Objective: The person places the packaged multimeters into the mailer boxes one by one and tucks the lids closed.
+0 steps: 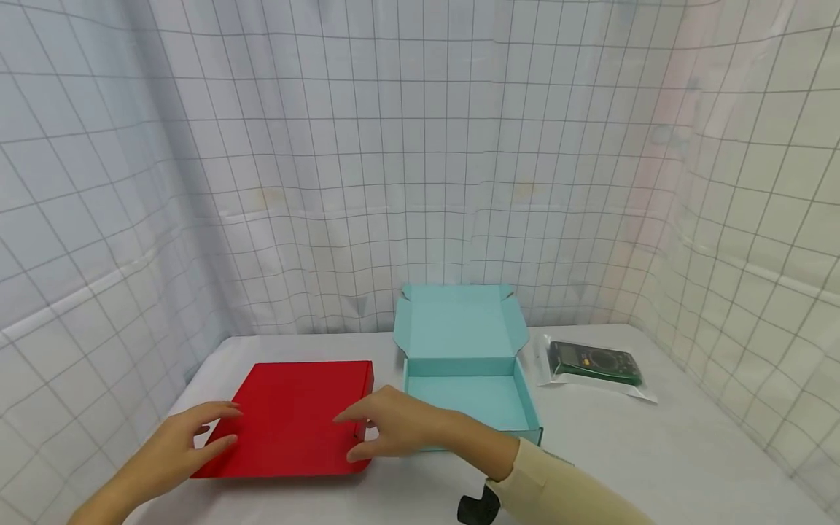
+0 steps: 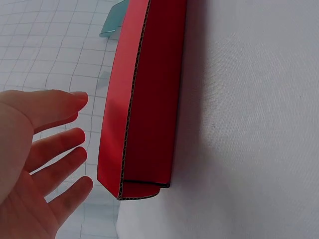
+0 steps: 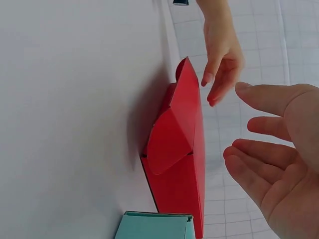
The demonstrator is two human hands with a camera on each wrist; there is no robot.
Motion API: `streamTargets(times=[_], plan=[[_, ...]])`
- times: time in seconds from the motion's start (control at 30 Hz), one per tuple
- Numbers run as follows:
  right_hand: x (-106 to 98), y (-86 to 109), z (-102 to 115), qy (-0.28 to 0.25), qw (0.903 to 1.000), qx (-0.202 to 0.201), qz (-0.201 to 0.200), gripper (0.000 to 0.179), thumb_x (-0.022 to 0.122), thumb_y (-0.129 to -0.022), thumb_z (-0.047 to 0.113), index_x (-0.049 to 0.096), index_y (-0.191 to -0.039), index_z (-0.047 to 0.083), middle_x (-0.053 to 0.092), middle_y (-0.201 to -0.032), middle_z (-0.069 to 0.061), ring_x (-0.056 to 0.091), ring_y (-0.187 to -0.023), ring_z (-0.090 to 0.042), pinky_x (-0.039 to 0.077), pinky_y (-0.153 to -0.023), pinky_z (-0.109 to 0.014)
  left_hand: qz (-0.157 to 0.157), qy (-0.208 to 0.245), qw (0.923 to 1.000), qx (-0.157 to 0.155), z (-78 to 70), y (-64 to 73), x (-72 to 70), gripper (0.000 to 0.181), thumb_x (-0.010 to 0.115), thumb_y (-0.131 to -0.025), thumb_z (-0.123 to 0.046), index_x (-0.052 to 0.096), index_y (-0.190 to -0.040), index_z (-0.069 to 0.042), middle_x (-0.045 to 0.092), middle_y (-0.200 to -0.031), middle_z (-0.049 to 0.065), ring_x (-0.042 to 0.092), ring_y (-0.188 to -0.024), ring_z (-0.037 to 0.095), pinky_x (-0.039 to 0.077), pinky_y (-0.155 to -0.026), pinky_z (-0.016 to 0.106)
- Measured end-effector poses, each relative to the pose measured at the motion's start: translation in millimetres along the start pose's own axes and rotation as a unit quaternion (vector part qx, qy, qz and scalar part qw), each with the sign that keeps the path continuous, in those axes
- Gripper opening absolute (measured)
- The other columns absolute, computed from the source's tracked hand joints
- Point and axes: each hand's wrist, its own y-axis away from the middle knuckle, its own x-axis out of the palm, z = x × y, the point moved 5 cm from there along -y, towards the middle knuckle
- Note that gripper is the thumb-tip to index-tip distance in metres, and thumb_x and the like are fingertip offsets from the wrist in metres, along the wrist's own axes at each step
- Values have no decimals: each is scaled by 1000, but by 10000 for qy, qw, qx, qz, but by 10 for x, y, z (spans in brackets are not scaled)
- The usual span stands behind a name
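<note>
A red cardboard box (image 1: 295, 415) lies on the left of the white table, its lid down over the top. In the right wrist view, a side flap (image 3: 172, 142) sticks out at the lid's edge. My left hand (image 1: 177, 445) hovers at the box's left side, fingers apart and gently bent, nothing in it. My right hand (image 1: 394, 426) is over the box's right edge, thumb spread from the fingers, also holding nothing. In the left wrist view the box's front wall (image 2: 154, 99) shows, with the left hand's fingers (image 2: 60, 149) a little away from it.
A light-blue box (image 1: 459, 401) stands just right of the red one, its lid raised at the back and partly covered by my right arm. Farther right lies a multimeter (image 1: 593, 362) in a clear plastic bag. White gridded curtains (image 1: 433, 146) surround the table.
</note>
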Motion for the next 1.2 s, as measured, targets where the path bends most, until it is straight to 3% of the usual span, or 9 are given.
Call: streamTargets(times=[0.17, 0.47, 0.73, 0.9, 1.07, 1.2], plan=[[41, 115, -31, -437, 9989, 91, -170, 51, 77, -95, 22, 63, -142, 7, 69, -131, 2, 65, -109, -4, 53, -83, -13, 126, -71, 9999, 70, -14, -9, 28, 37, 88, -81, -11, 75, -116, -13, 70, -117, 5, 56, -108, -5, 60, -73, 28], [187, 291, -77, -1206, 9914, 503, -121, 49, 78, -95, 17, 63, -140, 2, 69, -129, 0, 67, -108, -4, 54, -81, -13, 168, -77, 9997, 181, -7, 12, 57, 35, 89, -79, -8, 75, -111, -13, 71, -111, 3, 61, -103, 2, 60, -71, 29], [349, 413, -81, -2219, 9653, 1371, -124, 47, 80, -92, 14, 66, -133, -4, 74, -115, 2, 69, -95, -1, 55, -80, -15, 191, -235, 9994, 164, -2, 38, 85, 35, 91, -77, -10, 77, -109, -15, 72, -110, 0, 64, -104, 8, 55, -79, 19], [471, 407, -141, -2349, 9506, 2023, -175, 49, 82, -89, 17, 67, -130, -5, 75, -108, 3, 69, -88, -1, 57, -80, -20, 166, -216, 9995, 127, 29, 37, 88, 34, 91, -77, -11, 77, -108, -17, 72, -111, -1, 62, -105, 3, 57, -77, 21], [560, 384, -211, -2511, 9360, 2456, -244, 50, 82, -88, 17, 66, -132, -3, 74, -106, 1, 69, -89, -4, 60, -83, -27, 227, 114, 9997, 17, 64, 53, 108, 31, 89, -80, -12, 77, -108, -18, 71, -113, -1, 59, -106, -4, 59, -76, 25], [577, 370, -226, -2507, 9349, 2493, -299, 50, 82, -88, 16, 66, -132, -3, 74, -105, 0, 68, -89, -5, 60, -84, -28, 250, 289, 9992, -123, 86, 68, 112, 31, 88, -82, -12, 77, -109, -19, 71, -114, -1, 57, -107, -7, 59, -74, 24]])
